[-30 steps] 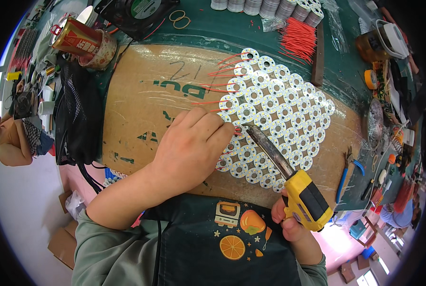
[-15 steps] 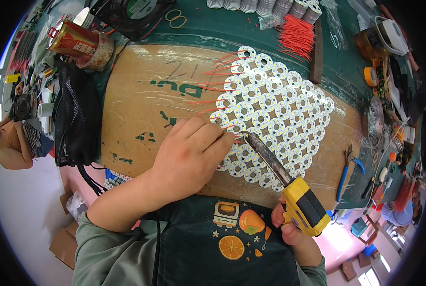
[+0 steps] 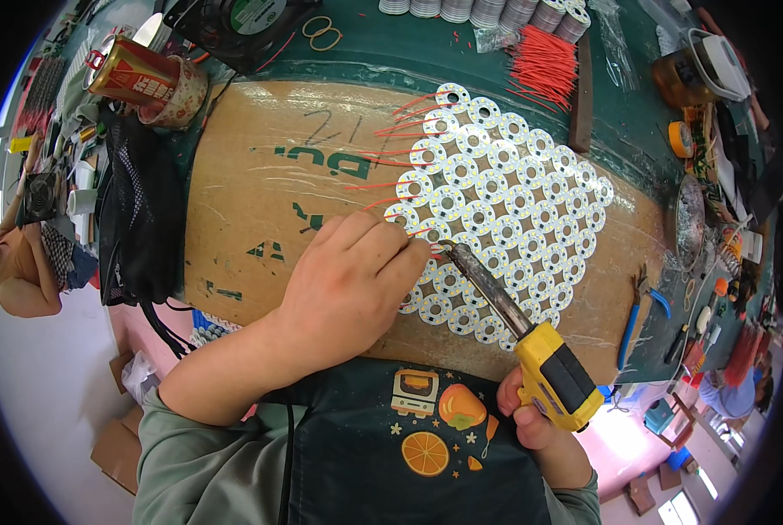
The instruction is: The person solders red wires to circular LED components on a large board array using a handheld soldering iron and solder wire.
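A panel of white round LED boards (image 3: pixel 505 201) lies on a brown cardboard sheet (image 3: pixel 269 192), with several red wires (image 3: pixel 400 140) sticking out of its left edge. My left hand (image 3: pixel 347 280) rests on the panel's lower left and pinches a red wire at a board. My right hand (image 3: pixel 536 429) grips the yellow handle of a soldering iron (image 3: pixel 505 306). The iron's tip meets the board beside my left fingertips.
A bundle of cut red wires (image 3: pixel 540 61) and a dark bar (image 3: pixel 581 92) lie at the back. A red can (image 3: pixel 142 74), a fan (image 3: pixel 242 26) and a black mesh bag (image 3: pixel 142 219) stand left. Blue-handled pliers (image 3: pixel 636 311) lie right. Another person (image 3: pixel 15 262) sits far left.
The soldering iron has swung up and left, its tip now at the board by my left fingers. My left hand has shifted slightly down along the panel's left edge.
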Tool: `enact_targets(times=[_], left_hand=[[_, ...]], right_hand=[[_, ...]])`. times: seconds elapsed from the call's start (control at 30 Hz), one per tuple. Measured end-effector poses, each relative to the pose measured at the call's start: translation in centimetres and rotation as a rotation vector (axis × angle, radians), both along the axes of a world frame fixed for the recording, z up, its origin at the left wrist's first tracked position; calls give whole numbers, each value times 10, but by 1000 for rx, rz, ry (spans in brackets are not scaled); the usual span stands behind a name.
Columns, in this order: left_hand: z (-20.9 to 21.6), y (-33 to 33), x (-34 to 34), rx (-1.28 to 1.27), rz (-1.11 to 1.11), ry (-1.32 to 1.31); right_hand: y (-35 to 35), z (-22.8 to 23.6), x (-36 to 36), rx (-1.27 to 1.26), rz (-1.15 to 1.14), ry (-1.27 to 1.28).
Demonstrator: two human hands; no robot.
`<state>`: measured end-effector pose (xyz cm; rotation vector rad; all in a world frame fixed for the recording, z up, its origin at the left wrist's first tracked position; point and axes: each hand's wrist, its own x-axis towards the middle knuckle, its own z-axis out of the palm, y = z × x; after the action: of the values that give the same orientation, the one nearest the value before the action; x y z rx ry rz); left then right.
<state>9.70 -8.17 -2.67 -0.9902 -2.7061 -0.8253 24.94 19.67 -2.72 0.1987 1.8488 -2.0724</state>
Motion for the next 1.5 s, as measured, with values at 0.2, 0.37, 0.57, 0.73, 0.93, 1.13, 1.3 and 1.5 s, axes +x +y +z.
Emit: enact_targets(times=[0.2, 0.37, 0.57, 0.73, 0.93, 1.13, 1.3, 1.5], left_hand=[[1, 1, 0, 4, 6, -3], [3, 1, -1, -5, 21, -19], [16, 3, -15, 104, 74, -41], [11, 7, -37, 90, 50, 31], [2, 8, -42, 67, 33, 22], [1, 8, -43, 49, 18, 15], [0, 7, -43, 52, 10, 8], [2, 8, -43, 40, 18, 9]], right_hand=[[1, 1, -2, -106, 5, -44], [-1, 8, -5, -143, -75, -151], [1, 18, -20, -111, -106, -159], [-9, 18, -34, -146, -134, -156], [-12, 9, -40, -121, -84, -34], [-8, 2, -37, -127, -45, -47], [-3, -4, -35, -48, 40, 46], [-6, 0, -34, 52, 20, -139]])
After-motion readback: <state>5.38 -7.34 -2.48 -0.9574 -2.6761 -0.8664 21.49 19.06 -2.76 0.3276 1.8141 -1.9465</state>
